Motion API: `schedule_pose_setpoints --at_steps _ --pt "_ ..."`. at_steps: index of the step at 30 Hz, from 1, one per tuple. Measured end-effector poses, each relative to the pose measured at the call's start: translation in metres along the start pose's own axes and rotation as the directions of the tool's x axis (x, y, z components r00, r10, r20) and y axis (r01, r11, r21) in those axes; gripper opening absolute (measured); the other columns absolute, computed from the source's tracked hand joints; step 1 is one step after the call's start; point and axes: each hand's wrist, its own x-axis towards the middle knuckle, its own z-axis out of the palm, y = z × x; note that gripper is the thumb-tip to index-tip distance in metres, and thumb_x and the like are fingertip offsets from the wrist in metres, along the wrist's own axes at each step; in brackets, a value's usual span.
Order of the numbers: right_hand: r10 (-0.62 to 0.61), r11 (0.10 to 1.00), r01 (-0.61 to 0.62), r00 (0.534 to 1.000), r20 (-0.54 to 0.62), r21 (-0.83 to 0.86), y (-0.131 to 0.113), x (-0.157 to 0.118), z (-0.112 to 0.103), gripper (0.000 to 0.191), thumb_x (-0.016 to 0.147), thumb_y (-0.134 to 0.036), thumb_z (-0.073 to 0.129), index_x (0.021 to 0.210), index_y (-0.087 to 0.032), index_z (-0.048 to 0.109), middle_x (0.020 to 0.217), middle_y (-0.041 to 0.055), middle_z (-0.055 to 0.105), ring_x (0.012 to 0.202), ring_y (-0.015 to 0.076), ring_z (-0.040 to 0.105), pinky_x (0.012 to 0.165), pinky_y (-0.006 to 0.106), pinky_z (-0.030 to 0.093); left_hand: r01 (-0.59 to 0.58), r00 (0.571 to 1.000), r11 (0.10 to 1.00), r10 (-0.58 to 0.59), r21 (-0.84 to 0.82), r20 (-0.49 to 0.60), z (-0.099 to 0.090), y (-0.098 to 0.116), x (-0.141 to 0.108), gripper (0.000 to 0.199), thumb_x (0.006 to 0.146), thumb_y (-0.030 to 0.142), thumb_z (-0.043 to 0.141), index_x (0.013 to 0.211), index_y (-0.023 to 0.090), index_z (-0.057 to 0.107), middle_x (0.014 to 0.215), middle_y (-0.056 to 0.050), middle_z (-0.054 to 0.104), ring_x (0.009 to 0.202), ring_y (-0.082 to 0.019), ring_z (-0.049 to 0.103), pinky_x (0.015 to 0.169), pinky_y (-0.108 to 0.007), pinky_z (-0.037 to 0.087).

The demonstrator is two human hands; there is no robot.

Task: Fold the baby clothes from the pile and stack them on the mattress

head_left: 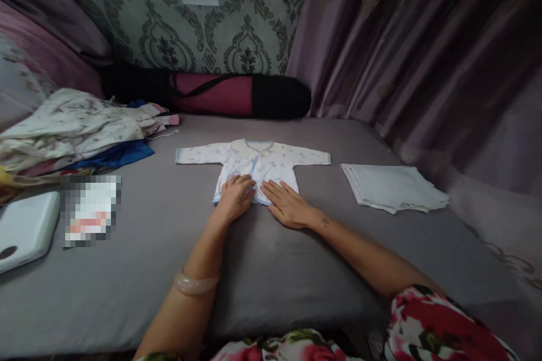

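A small white baby shirt (277,166) with a faint print and light blue trim lies spread on the grey surface, its sleeves stretched out to both sides. My left hand (236,194) rests on the lower left part of the shirt, fingers somewhat bent and apart. On the lower right part lies my right hand (288,203), flat with its fingers stretched out. Both palms face down near the bottom hem, partly covering it. Neither hand grips the cloth.
White folded cloths (393,187) lie at the right. A heap of clothes (80,124), a white device (31,225) and a blurred packet (92,208) are at the left. A black and maroon roll bag (215,93) lies along the wall.
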Motion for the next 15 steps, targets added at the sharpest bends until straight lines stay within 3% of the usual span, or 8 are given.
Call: schedule_pose_setpoints --at_steps 5,8,10,12,15 --pt "-0.017 0.991 0.014 1.000 0.022 0.136 -0.029 -0.026 -0.006 0.060 0.097 -0.034 0.037 0.149 -0.007 0.029 0.157 0.0153 0.021 0.146 0.0231 0.014 0.120 0.042 0.014 -0.021 0.999 0.999 0.020 -0.024 -0.050 -0.002 0.002 -0.001 0.028 0.092 0.031 0.048 0.113 0.024 0.065 0.129 -0.007 0.060 0.125 -0.027 0.049 0.104 -0.048 0.039" --pt "-0.081 0.953 0.076 0.997 0.003 0.293 -0.041 -0.035 -0.017 0.048 0.095 -0.032 0.043 0.139 -0.014 0.049 0.146 0.0115 0.046 0.137 0.0203 0.039 0.114 0.035 0.029 -0.056 0.996 0.997 0.052 -0.050 -0.076 -0.001 0.003 0.001 0.029 0.092 0.030 0.048 0.114 0.022 0.064 0.128 -0.008 0.061 0.124 -0.027 0.050 0.105 -0.047 0.038" --pt "0.030 0.930 0.007 0.995 -0.094 0.368 -0.038 -0.036 -0.026 0.035 0.095 -0.029 0.043 0.124 -0.020 0.061 0.126 0.0056 0.064 0.117 0.0155 0.058 0.102 0.028 0.041 -0.079 0.993 0.995 0.073 -0.065 -0.088 0.000 0.003 0.002 0.029 0.092 0.030 0.047 0.113 0.022 0.065 0.128 -0.008 0.062 0.124 -0.027 0.050 0.105 -0.048 0.038" --pt "0.317 0.904 -0.237 0.930 -0.184 0.357 -0.026 -0.034 -0.033 0.030 0.095 -0.028 0.042 0.111 -0.021 0.066 0.106 0.0042 0.072 0.098 0.0154 0.066 0.088 0.026 0.047 -0.093 0.992 0.993 0.086 -0.074 -0.096 0.003 0.002 0.003 0.028 0.093 0.031 0.046 0.112 0.023 0.065 0.127 -0.008 0.062 0.124 -0.027 0.050 0.106 -0.048 0.037" --pt "0.671 0.739 -0.638 0.723 -0.161 0.214 -0.002 -0.028 -0.037 0.028 0.092 -0.034 0.045 0.097 -0.019 0.069 0.091 0.0089 0.073 0.087 0.0218 0.067 0.076 0.030 0.047 -0.102 0.993 0.991 0.096 -0.084 -0.072 0.005 0.001 0.004 0.029 0.093 0.031 0.044 0.111 0.022 0.065 0.127 -0.008 0.061 0.125 -0.027 0.049 0.106 -0.049 0.037"
